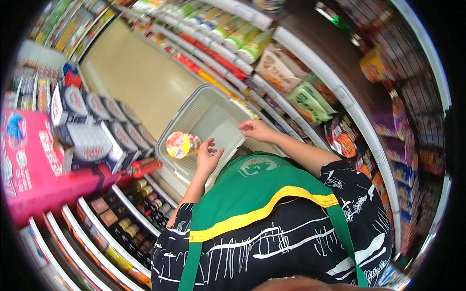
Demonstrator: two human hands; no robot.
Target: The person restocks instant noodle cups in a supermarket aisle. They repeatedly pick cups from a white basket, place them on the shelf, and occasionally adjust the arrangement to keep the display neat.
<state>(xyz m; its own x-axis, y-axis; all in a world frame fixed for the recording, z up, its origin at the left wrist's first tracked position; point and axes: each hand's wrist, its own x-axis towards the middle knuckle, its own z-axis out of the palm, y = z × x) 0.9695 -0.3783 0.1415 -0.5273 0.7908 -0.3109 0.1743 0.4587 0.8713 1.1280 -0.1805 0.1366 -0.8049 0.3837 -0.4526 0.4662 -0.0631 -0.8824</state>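
Note:
A grey plastic bin (214, 125) stands in front of me, its inside mostly bare. A round-lidded food tub (181, 145) in red, yellow and white appears at its left end; I cannot tell whether it rests on the bin floor. Beside the tub is my left hand (209, 157), fingers bent and thumb apart, with nothing visible between them. Whether its fingertips touch the tub is unclear. My right hand (257, 131) hovers over the bin's right rim, fingers loosely bent and holding nothing.
Store shelves (338, 87) with packaged food curve along my right. To the left are stacked drink cartons (113, 132) beside a pink display (29, 152). Lower left, shelves hold dark bottles (156, 209). The tan aisle floor (134, 72) runs ahead beyond the bin.

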